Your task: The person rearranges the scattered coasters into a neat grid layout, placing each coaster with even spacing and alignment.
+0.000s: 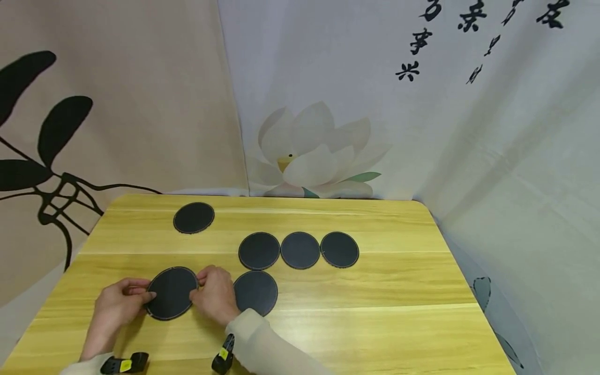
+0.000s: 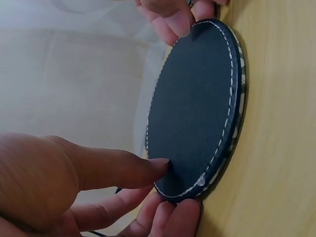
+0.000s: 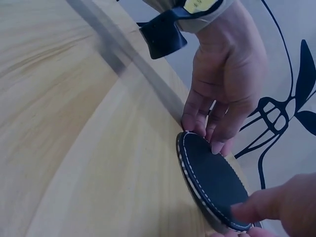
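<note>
Both hands hold a round black coaster [image 1: 172,293] with pale stitching round its rim, at the left front of the wooden table. My left hand [image 1: 119,302] pinches its left edge, thumb on top and fingers below, as the left wrist view shows. Across from it, my right hand [image 1: 215,292] grips the right edge, its thumb [image 3: 247,210] on the upper face. A light-and-dark pattern shows along the coaster's side [image 2: 241,94]. Just right of the right hand lies another black coaster [image 1: 257,292], partly covered by that hand and its sleeve.
Three black coasters lie in a touching row: left [image 1: 259,251], middle [image 1: 300,250], right [image 1: 339,249]. A further coaster [image 1: 194,217] lies near the back left of the table [image 1: 398,291]. Printed cloth [image 1: 323,67] hangs behind the back edge.
</note>
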A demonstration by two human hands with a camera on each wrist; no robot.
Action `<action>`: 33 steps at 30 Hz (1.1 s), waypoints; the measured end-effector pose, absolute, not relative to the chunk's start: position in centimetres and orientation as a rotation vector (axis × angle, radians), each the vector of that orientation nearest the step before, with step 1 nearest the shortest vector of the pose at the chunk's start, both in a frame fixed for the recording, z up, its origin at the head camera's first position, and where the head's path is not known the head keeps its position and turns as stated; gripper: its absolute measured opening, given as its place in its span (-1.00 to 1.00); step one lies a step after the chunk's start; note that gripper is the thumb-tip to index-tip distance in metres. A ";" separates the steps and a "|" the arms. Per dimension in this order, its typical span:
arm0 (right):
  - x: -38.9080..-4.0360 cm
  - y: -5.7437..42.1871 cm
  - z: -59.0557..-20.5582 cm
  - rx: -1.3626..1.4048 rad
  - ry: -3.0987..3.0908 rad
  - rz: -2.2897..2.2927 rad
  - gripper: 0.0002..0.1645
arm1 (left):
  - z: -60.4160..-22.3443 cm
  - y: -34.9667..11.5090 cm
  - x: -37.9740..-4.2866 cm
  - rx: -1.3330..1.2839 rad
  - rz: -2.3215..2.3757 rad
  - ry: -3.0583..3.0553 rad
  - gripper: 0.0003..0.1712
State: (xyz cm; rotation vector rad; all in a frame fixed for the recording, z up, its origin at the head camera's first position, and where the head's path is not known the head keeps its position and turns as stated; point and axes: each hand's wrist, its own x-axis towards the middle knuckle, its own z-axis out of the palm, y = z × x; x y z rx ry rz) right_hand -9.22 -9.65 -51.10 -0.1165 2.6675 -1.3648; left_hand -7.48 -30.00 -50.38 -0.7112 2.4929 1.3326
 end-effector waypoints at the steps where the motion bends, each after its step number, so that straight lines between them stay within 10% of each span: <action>1: -9.3 -9.6 -51.2 -0.114 2.650 -1.396 -0.74 | -50.4 -30.0 -7.4 -0.707 1.349 2.485 -0.44; 33: -10.4 -4.6 -51.7 -0.094 2.412 -1.744 -0.67 | -50.1 -26.1 -7.1 -0.585 1.586 2.482 -0.43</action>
